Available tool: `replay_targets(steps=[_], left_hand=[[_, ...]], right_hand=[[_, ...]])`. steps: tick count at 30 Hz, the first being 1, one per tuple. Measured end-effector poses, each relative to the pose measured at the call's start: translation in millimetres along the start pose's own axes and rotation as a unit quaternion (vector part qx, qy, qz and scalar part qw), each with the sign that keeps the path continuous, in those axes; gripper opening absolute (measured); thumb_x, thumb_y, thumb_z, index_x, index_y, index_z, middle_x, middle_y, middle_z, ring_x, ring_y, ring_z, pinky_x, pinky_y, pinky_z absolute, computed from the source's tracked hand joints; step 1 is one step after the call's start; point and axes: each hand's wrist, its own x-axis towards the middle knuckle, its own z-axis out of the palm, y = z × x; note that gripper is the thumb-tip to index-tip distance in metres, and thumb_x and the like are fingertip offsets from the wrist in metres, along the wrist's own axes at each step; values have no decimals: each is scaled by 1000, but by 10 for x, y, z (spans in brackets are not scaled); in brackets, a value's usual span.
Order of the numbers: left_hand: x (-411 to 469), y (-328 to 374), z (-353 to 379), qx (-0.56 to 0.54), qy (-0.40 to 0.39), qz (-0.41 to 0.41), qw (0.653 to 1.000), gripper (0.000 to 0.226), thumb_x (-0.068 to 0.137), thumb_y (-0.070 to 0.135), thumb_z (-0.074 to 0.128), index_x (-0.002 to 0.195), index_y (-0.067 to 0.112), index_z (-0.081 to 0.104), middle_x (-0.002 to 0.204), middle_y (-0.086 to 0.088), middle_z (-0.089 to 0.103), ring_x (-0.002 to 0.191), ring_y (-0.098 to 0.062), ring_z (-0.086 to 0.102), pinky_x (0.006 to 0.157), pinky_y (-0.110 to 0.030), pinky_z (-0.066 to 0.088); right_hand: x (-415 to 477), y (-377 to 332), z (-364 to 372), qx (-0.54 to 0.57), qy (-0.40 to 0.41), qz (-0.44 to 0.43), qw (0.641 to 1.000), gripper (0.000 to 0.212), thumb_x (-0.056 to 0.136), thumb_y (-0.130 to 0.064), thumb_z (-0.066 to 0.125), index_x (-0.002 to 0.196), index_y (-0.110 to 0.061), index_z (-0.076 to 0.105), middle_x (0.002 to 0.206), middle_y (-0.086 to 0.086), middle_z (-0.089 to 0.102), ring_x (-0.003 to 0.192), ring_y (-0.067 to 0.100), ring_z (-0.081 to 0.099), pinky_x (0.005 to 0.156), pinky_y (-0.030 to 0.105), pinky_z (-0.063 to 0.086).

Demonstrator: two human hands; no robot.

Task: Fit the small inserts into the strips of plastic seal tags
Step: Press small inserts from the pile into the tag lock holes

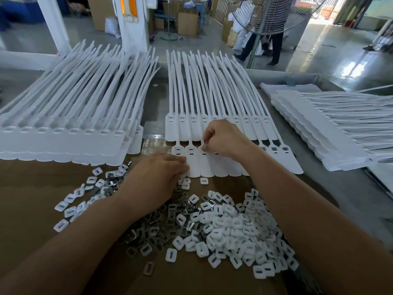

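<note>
Pinching a small insert [204, 146] at the third head of the front strip of seal tags [221, 167], the right hand [223, 138] works while the flat left hand [159, 173] pins the strip; a tilted push could jam it, or forearms scatter the loose inserts [234, 226].

1. White inserts [234, 226]: small rounded squares, each with a slot, heaped loose at 5 o'clock, with some scattered toward 8 o'clock.
2. Metal inserts [161, 226]: dark grey clips mixed into the heap's 9 o'clock side.
3. Near strip [212, 167]: joined white tags lying flat at centre, tails running toward 12 o'clock and overlapping the far strip [180, 128].
4. Stacked strips: left stack [63, 141] at 10 o'clock, right stack [319, 128] at 2 o'clock.
</note>
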Motion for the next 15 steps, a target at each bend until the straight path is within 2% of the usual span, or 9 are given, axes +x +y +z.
replay_targets(steps=[3,7,10,13,15], left_hand=[[2,12,-10,-2,2,0,1000,29,92,24,46,117,26,61,129,10,53,120,-11,44,95,-16,24],[-6,13,-15,-2,-2,3,1000,30,92,23,47,118,26,60,130,9,53,121,-11,44,100,-20,27],[-5,16,-16,-2,-1,3,1000,29,92,23,48,118,26,60,129,9,53,121,-11,45,100,-21,28],[-2,13,-14,-1,-2,4,1000,28,91,23,49,117,25,62,128,9,54,120,-12,46,98,-18,26],[7,11,-5,-3,2,4,1000,28,91,23,49,116,25,62,128,9,55,120,-11,46,96,-15,23]], right_hand=[[-20,14,6,-14,-3,-10,1000,25,82,-12,67,69,-25,50,74,-12,49,71,4,46,65,23,38],[-68,-2,-42,-28,-9,-35,999,10,87,-9,60,87,-19,59,77,-13,48,85,8,49,73,23,39],[-124,-14,-121,-35,-27,-41,998,14,88,-7,57,96,-15,66,84,-10,52,88,8,50,75,21,38],[-218,-7,-226,-39,-39,-62,997,8,85,-14,64,89,-21,62,89,-11,57,86,5,52,66,14,37],[-318,26,-299,-53,-58,-72,994,12,81,-19,68,82,-25,59,85,-16,57,79,-1,53,62,10,35]])
